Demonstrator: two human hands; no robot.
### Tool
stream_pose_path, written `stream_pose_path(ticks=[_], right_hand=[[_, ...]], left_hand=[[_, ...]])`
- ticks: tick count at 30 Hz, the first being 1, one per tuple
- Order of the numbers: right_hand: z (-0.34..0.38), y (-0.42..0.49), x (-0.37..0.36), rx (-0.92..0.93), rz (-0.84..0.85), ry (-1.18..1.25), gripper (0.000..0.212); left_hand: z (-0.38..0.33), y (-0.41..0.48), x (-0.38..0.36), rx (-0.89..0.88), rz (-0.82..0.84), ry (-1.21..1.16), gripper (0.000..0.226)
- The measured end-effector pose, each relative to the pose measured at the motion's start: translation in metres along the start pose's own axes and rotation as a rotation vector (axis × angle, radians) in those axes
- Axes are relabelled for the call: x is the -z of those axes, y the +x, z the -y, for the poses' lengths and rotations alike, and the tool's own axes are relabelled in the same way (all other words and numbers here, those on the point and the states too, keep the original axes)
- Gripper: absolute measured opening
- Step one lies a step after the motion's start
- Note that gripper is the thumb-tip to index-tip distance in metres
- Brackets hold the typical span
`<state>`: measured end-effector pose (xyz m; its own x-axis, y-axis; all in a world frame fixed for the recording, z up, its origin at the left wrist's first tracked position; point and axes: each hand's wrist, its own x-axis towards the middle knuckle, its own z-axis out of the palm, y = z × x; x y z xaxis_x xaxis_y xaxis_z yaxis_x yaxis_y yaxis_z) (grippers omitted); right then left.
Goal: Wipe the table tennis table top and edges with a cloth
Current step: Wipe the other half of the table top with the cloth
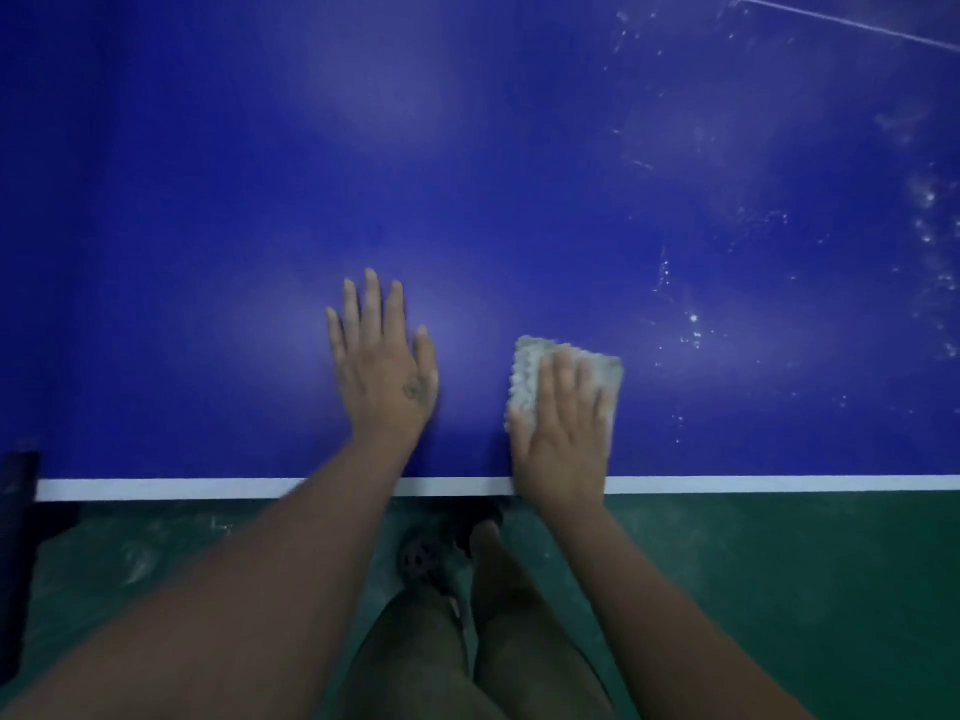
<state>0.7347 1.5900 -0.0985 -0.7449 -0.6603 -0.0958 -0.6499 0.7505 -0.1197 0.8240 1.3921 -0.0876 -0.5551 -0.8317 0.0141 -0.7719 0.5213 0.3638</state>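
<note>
The blue table tennis table top (467, 174) fills the upper part of the view, with a white line (156, 489) along its near edge. My right hand (563, 428) lies flat on a folded pale grey cloth (530, 366), pressing it onto the table just inside the near edge. My left hand (382, 361) rests flat on the bare blue surface to the left of the cloth, fingers spread, holding nothing. White dusty specks and smears (691, 324) cover the table to the right of the cloth.
A green floor (805, 589) lies below the table edge, with my legs and a dark sandal (421, 558) on it. A dark object (18, 537) stands at the left edge by the table's corner. A thin white line (841, 20) crosses the far right.
</note>
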Motion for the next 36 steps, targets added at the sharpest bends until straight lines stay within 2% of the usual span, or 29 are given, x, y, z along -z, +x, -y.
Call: stream_pose_path(ticks=[3, 7, 9, 12, 14, 16, 19, 23, 27, 29, 33, 36], right_hand=[[0.030, -0.021, -0.003, 0.145, 0.000, 0.032, 0.071], [-0.018, -0.037, 0.002, 0.244, 0.040, 0.015, 0.068], [-0.066, -0.037, 0.006, 0.163, 0.054, -0.019, 0.067], [-0.127, -0.028, 0.016, -0.078, 0.115, -0.030, 0.070], [-0.138, -0.021, 0.018, -0.159, 0.104, -0.028, 0.071], [-0.127, -0.012, 0.016, -0.156, 0.084, -0.048, 0.071], [-0.079, 0.005, 0.010, -0.070, 0.097, -0.031, 0.073], [-0.021, 0.036, 0.005, 0.174, 0.095, 0.042, 0.075], [-0.045, 0.047, 0.009, 0.304, 0.114, 0.064, 0.074], [-0.085, 0.035, 0.016, 0.267, 0.125, 0.054, 0.073], [-0.174, 0.013, 0.030, 0.014, 0.123, 0.031, 0.075], [-0.193, 0.010, 0.031, -0.065, 0.116, 0.018, 0.078]], left_hand=[[-0.005, -0.036, -0.008, -0.035, 0.031, 0.087, 0.061], [-0.005, -0.033, -0.013, -0.009, 0.052, 0.168, 0.064], [-0.006, -0.034, -0.014, -0.012, 0.050, 0.187, 0.065], [-0.007, -0.035, -0.015, -0.021, 0.053, 0.188, 0.064], [-0.008, -0.035, -0.016, -0.012, 0.045, 0.198, 0.064], [-0.008, -0.035, -0.018, -0.006, 0.038, 0.203, 0.066], [-0.008, -0.035, -0.018, -0.013, 0.020, 0.194, 0.065], [-0.009, -0.036, -0.017, -0.016, -0.007, 0.185, 0.064], [-0.012, -0.035, -0.016, -0.019, -0.031, 0.174, 0.063], [-0.013, -0.035, -0.014, -0.014, -0.032, 0.168, 0.063], [-0.015, -0.035, -0.012, -0.001, -0.031, 0.171, 0.063], [-0.017, -0.035, -0.012, -0.005, -0.046, 0.159, 0.062]])
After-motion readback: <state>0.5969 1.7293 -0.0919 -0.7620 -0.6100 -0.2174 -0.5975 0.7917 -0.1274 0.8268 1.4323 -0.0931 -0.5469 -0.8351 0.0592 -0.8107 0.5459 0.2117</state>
